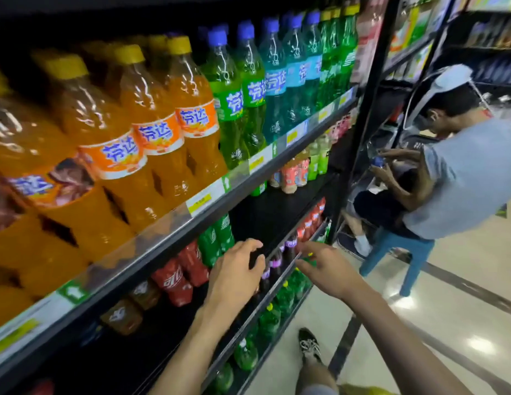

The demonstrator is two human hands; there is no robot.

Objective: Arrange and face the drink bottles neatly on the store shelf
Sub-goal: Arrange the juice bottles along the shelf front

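On the third shelf (280,212) stand red cola bottles (174,280), green bottles (217,238) and a front row of dark bottles with purple labels (291,243). My left hand (237,272) curls over the top of one dark purple-labelled bottle (266,276) near the shelf's front rail. My right hand (325,266) hovers just right of it at the rail, fingers loosely extended toward the dark bottles and holding nothing. On the top shelf, orange (151,124), green (234,95) and blue-green bottles (277,81) stand in faced rows.
A bare dark stretch of the third shelf lies behind the purple-labelled row. Green bottles with yellow caps (270,317) fill the bottom shelf. Another person (462,172) sits on a blue stool (397,252) in the aisle to the right. My shoe (308,343) is on the floor below.
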